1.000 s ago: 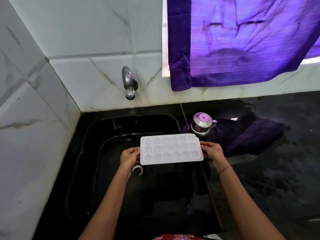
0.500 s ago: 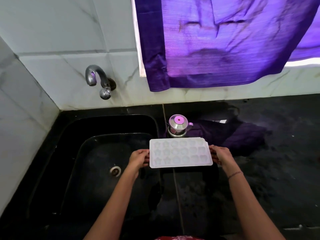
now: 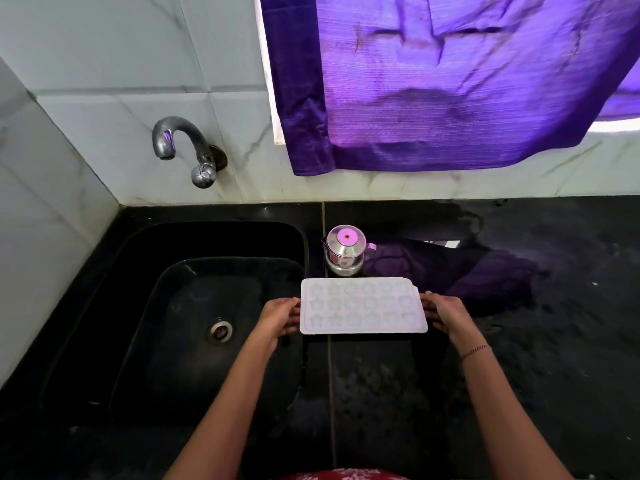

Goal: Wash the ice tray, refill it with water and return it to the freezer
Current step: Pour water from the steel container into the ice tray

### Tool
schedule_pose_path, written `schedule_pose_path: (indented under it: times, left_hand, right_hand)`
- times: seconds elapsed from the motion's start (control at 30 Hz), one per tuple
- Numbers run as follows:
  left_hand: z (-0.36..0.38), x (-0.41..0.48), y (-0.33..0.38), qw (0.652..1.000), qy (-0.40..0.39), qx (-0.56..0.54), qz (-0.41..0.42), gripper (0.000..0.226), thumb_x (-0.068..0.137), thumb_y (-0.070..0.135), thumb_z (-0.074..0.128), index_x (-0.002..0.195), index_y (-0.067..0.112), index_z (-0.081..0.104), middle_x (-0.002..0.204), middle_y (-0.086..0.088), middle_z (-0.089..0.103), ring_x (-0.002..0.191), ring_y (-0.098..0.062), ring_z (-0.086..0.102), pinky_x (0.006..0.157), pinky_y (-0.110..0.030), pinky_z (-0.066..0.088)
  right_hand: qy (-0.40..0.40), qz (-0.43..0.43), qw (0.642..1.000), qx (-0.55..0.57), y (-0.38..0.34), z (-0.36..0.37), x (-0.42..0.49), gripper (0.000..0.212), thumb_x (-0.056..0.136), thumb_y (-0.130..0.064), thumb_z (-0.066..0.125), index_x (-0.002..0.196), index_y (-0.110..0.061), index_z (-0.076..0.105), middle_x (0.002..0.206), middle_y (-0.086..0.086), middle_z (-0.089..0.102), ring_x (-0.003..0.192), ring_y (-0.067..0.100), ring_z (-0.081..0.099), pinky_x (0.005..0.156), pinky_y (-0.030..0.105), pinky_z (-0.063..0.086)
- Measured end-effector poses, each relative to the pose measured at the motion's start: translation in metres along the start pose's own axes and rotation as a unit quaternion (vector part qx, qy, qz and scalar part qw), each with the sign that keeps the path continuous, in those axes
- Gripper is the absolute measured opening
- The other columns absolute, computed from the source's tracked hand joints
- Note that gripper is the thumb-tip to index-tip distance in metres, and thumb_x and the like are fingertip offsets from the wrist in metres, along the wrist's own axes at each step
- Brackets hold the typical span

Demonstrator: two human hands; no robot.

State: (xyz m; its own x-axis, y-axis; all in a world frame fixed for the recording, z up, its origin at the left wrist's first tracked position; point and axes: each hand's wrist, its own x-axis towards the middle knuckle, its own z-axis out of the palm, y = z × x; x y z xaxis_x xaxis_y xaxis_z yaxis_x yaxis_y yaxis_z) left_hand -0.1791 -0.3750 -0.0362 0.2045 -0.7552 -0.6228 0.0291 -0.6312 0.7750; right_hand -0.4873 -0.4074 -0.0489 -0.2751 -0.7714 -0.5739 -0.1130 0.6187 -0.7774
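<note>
Two ends of the ice tray [image 3: 362, 305] are gripped: your left hand [image 3: 278, 315] at its 9 o'clock, right hand [image 3: 446, 315] at 3. It's level over the table [image 3: 519, 341], sink [image 3: 194, 306] at 9 o'clock.

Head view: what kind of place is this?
Most likely a home kitchen: a black sink set in a dark stone counter, a metal tap on the tiled wall above it, and a small steel pot beside the sink.
</note>
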Motion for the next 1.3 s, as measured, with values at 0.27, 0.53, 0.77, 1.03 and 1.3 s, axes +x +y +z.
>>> schedule_pose_path:
  times: [0.27, 0.53, 0.77, 1.03, 1.3]
  left_hand:
    - [0.012, 0.023, 0.012, 0.985, 0.142, 0.005, 0.093, 0.013, 0.091, 0.021, 0.057, 0.102, 0.018, 0.063, 0.105, -0.002, 0.064, 0.096, -0.019, 0.059, 0.082, -0.03, 0.045]
    - [0.073, 0.049, 0.076, 0.979, 0.087, -0.129, 0.136, 0.033, 0.094, 0.023, 0.054, 0.124, 0.009, 0.051, 0.113, 0.001, 0.055, 0.103, -0.009, 0.05, 0.085, -0.02, 0.037]
    - [0.107, 0.086, 0.077, 0.976, 0.07, -0.171, 0.114, 0.018, 0.093, 0.029, 0.055, 0.094, 0.015, 0.064, 0.089, -0.001, 0.066, 0.084, -0.012, 0.06, 0.071, -0.021, 0.047]
    - [0.124, 0.085, 0.078, 0.949, 0.161, -0.23, 0.142, 0.014, 0.092, 0.018, 0.056, 0.08, 0.015, 0.062, 0.076, 0.002, 0.063, 0.074, -0.012, 0.059, 0.066, -0.022, 0.048]
    - [0.12, 0.061, 0.084, 0.943, 0.175, -0.239, 0.153, 0.015, 0.09, 0.023, 0.057, 0.076, 0.023, 0.064, 0.083, -0.002, 0.067, 0.083, -0.019, 0.065, 0.077, -0.036, 0.054]
  right_hand:
    - [0.092, -0.167, 0.981, 0.013, -0.028, 0.008, 0.008, 0.024, 0.094, -0.028, 0.053, 0.102, -0.011, 0.067, 0.087, 0.001, 0.067, 0.081, 0.015, 0.06, 0.084, 0.036, 0.048]
    - [-0.022, -0.169, 0.983, 0.071, -0.069, 0.104, 0.035, 0.025, 0.088, -0.047, 0.058, 0.079, -0.024, 0.061, 0.081, -0.002, 0.064, 0.086, 0.017, 0.059, 0.086, 0.039, 0.048]
    - [0.036, -0.156, 0.974, 0.157, -0.069, 0.138, 0.044, 0.036, 0.087, -0.037, 0.065, 0.067, -0.01, 0.052, 0.075, 0.008, 0.049, 0.07, 0.014, 0.046, 0.069, 0.028, 0.041]
    - [0.079, -0.122, 0.947, 0.288, -0.078, 0.156, 0.049, 0.023, 0.086, -0.019, 0.068, 0.071, -0.01, 0.052, 0.066, 0.007, 0.049, 0.068, 0.018, 0.049, 0.058, 0.022, 0.048]
    - [0.077, -0.134, 0.928, 0.339, -0.087, 0.152, 0.028, 0.04, 0.082, -0.014, 0.071, 0.055, -0.019, 0.041, 0.052, -0.005, 0.049, 0.059, 0.01, 0.05, 0.055, 0.021, 0.049]
